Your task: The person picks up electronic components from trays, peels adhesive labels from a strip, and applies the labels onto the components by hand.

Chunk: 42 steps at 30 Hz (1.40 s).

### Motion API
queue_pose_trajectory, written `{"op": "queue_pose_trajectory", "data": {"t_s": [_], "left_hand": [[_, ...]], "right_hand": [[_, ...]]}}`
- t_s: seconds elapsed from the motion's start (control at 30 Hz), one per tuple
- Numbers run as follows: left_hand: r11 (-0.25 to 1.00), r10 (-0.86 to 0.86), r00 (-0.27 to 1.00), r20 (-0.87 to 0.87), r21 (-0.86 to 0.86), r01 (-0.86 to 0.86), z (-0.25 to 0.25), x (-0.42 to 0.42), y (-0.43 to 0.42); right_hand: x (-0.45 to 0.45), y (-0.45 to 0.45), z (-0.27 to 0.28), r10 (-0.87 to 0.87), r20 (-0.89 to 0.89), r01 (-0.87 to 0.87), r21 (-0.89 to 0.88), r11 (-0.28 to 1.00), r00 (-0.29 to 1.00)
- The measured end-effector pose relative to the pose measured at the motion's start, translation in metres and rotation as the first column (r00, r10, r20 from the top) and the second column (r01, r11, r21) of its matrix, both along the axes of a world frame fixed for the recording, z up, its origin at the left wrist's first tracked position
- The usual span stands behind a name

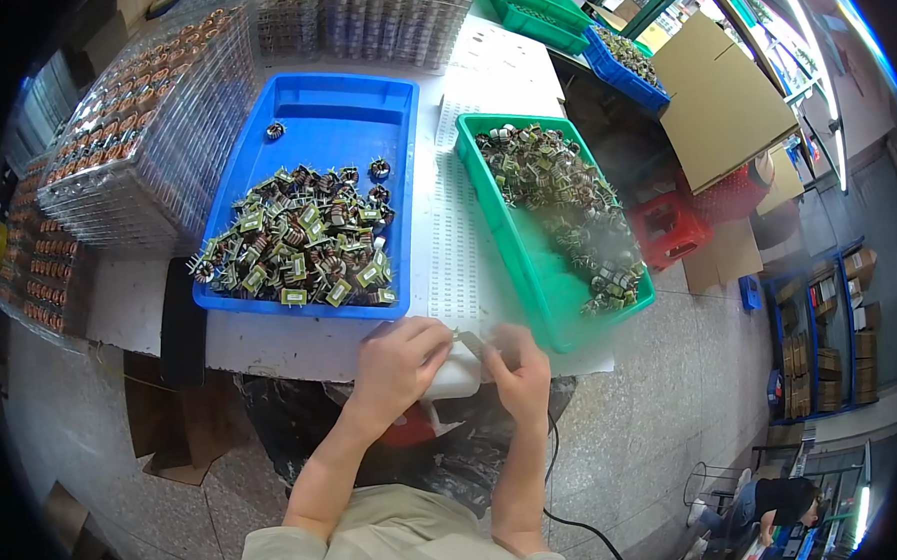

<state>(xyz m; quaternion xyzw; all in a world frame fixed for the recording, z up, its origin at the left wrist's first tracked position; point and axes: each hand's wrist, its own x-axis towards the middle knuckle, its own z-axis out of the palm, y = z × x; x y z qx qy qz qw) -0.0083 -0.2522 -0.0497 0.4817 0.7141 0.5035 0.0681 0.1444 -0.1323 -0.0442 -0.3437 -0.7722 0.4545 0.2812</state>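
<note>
At the table's front edge my left hand (402, 367) is closed in a pinch, its fingertips turned toward the right hand. What it grips is too small and hidden to name. My right hand (521, 373) is closed on a narrow flat grey piece (470, 343), whose tip points at the left fingertips. Just below and between both hands is a smooth white object (457, 376), partly covered by them. Behind my left hand, a blue tray (335, 97) holds a heap of small wire-wound coils (301, 236) with pale labelled tops. A green tray (529, 286) with similar coils stands beyond my right hand.
Stacked clear plastic trays of copper coils (152, 133) rise at the left and back. Sheets of small printed labels (454, 240) lie between the two trays. A red crate (671, 225) and cardboard (726, 98) are at the right. Another person (778, 501) is far off at lower right.
</note>
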Motion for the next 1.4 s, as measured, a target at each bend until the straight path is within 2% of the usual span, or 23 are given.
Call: {"op": "queue_pose_trajectory", "data": {"t_s": [0.03,0.13,0.23,0.33,0.37,0.43,0.47,0.5,0.53,0.57,0.6,0.63,0.7,0.8,0.9,0.93,1.03,1.23,1.4], "left_hand": [[1.0,0.004,1.0,-0.01,0.004,-0.004,-0.001,0.0,0.0],[1.0,0.015,1.0,-0.013,0.006,-0.015,-0.005,0.0,0.0],[1.0,0.016,1.0,0.009,-0.006,-0.016,-0.005,-0.001,-0.001],[1.0,0.003,0.999,-0.035,-0.01,-0.003,-0.003,0.0,0.0],[1.0,0.004,0.999,-0.047,-0.02,-0.005,-0.003,0.002,0.0],[0.998,-0.019,0.994,-0.109,-0.053,0.014,-0.01,0.003,-0.001],[0.997,-0.042,0.989,-0.144,-0.071,0.032,-0.014,0.002,-0.001],[0.992,-0.071,0.985,-0.158,-0.119,0.053,-0.016,0.001,-0.003],[0.991,-0.09,0.961,-0.261,-0.118,0.061,-0.02,0.0,-0.002],[0.989,-0.111,0.955,-0.277,-0.122,0.08,-0.02,0.0,-0.003],[0.992,-0.109,0.959,-0.26,-0.095,0.087,-0.017,0.0,-0.003],[0.994,-0.103,0.951,-0.29,-0.056,0.09,-0.02,0.0,-0.002],[0.998,-0.068,0.975,-0.212,-0.003,0.069,-0.019,0.004,-0.003],[0.989,-0.031,0.988,-0.152,0.138,0.052,-0.015,0.005,0.0],[0.972,-0.002,0.995,-0.097,0.232,0.025,-0.001,0.004,-0.006],[0.966,-0.005,0.997,-0.072,0.258,0.024,0.007,0.004,-0.01],[0.933,0.114,0.989,-0.095,0.353,-0.074,0.028,-0.004,-0.024],[0.874,0.334,0.942,-0.022,0.381,-0.301,0.061,-0.026,-0.058],[0.856,0.442,0.892,-0.099,0.342,-0.386,0.081,-0.057,-0.088]], "right_hand": [[0.0,-0.001,0.002,-0.003,-0.01,0.003,-0.026,1.0,1.0],[0.002,0.001,0.001,-0.026,0.011,0.026,0.039,0.999,1.0],[0.003,0.002,-0.002,-0.086,-0.041,0.083,-0.078,0.993,0.995],[0.001,0.0,0.001,-0.105,-0.064,0.102,-0.051,0.993,0.992],[0.004,0.001,0.0,-0.131,-0.003,0.131,0.002,0.991,0.991],[0.006,0.005,-0.007,-0.145,0.081,0.137,0.092,0.986,0.986],[0.007,0.007,-0.014,-0.166,0.061,0.161,0.077,0.984,0.984],[0.007,0.009,-0.021,-0.149,0.031,0.15,-0.01,0.989,0.988],[0.004,0.009,-0.013,-0.149,0.092,0.142,0.081,0.987,0.984],[0.005,0.009,-0.022,-0.135,-0.014,0.136,0.022,0.991,0.991],[0.003,0.009,-0.025,-0.114,-0.091,0.119,0.05,0.992,0.989],[0.004,0.011,-0.028,-0.083,-0.123,0.086,0.02,0.996,0.989],[0.004,0.007,-0.021,-0.069,-0.137,0.064,-0.041,0.997,0.988],[0.004,0.014,-0.031,-0.025,-0.188,0.032,0.037,0.999,0.982],[0.006,0.013,-0.03,-0.023,-0.173,0.025,0.012,1.0,0.985],[0.004,0.009,-0.025,-0.037,-0.158,0.046,0.058,0.997,0.987],[0.003,0.006,-0.02,-0.057,-0.124,0.068,0.078,0.995,0.991],[0.002,0.005,-0.015,-0.065,-0.129,0.065,0.0,0.998,0.99],[0.004,0.004,-0.015,-0.045,-0.143,0.043,-0.015,0.999,0.989]]}}
